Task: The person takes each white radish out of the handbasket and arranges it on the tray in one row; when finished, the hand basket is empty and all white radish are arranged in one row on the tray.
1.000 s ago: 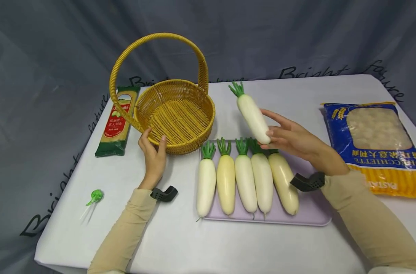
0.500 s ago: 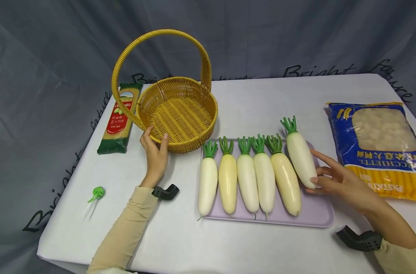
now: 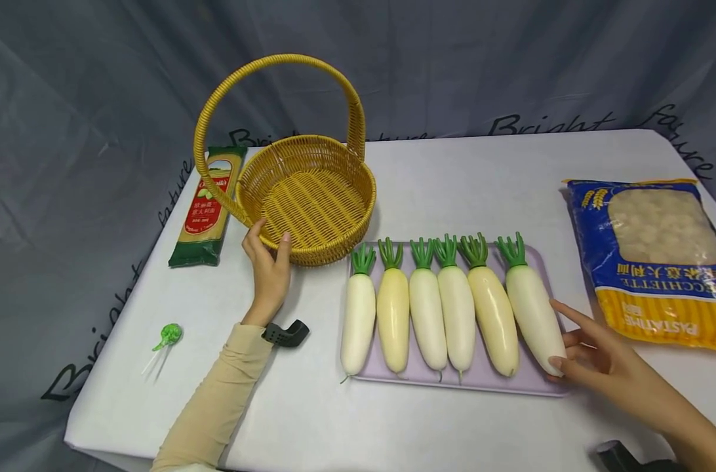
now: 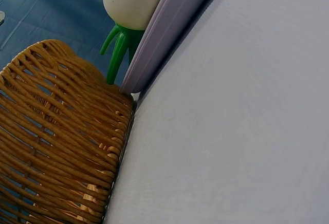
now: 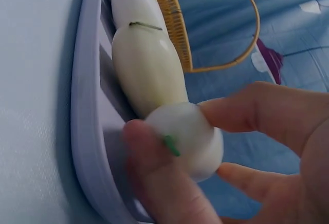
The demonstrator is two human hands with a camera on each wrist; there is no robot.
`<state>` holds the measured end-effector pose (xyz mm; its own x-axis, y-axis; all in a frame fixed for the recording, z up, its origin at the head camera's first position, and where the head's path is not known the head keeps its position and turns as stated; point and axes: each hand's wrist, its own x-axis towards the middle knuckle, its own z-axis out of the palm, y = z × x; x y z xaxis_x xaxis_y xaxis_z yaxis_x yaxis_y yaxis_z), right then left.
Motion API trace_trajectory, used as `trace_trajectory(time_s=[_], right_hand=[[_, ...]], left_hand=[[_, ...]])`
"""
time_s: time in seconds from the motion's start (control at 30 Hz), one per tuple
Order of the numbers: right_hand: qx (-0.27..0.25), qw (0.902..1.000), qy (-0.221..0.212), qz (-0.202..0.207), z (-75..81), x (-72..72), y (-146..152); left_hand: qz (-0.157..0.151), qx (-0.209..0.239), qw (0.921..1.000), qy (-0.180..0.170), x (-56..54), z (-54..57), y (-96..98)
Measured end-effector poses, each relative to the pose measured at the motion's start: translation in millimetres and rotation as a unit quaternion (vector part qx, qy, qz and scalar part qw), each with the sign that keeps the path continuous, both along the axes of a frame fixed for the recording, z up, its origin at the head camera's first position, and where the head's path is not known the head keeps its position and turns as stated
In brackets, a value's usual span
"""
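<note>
My right hand (image 3: pixel 602 367) pinches the lower end of the rightmost white radish (image 3: pixel 535 318), thumb on one side and fingers on the other. That radish overlaps the right part of a lilac tray (image 3: pixel 452 387), its green leaves pointing away from me. In the right wrist view the thumb and fingertips surround its rounded tip (image 5: pixel 180 124). Several more radishes (image 3: pixel 427 318), white to pale yellow, lie side by side on the tray. My left hand (image 3: pixel 267 275) touches the front left rim of a yellow wicker basket (image 3: pixel 328 252) with extended fingers. The left wrist view does not show that hand.
A pack of spaghetti (image 3: pixel 207 210) lies left of the basket. Nearer on that side is a green-wrapped lollipop (image 3: pixel 170 334). At the right lies a large blue and yellow pasta bag (image 3: pixel 653 262). The basket's tall handle (image 3: pixel 281 60) arches up, and a grey curtain hangs behind.
My right hand has carried the radish from beside the basket rightward and down to the tray's right end, alongside the others. My left hand stays at the basket.
</note>
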<state>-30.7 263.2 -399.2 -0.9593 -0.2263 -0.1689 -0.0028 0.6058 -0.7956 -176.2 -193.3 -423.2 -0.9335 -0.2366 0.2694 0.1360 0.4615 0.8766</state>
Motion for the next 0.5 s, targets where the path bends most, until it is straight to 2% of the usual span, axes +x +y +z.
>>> trace_trajectory(time_s=[0.17,0.3,0.5], right_hand=[[0.037,0.9978,0.055,0.006,-1.7,6.7,-7.9],[0.083,0.9946,0.063,-0.003,-0.6,7.7,-13.7],[0.120,0.9902,0.071,-0.003,4.4,8.6,-20.4]], left_hand=[[0.002,0.000,1.0000,-0.001,0.8,1.0,-0.6],[-0.002,0.003,1.0000,-0.001,-0.1,0.8,-0.1],[-0.003,0.003,1.0000,0.003,-0.7,-0.4,0.1]])
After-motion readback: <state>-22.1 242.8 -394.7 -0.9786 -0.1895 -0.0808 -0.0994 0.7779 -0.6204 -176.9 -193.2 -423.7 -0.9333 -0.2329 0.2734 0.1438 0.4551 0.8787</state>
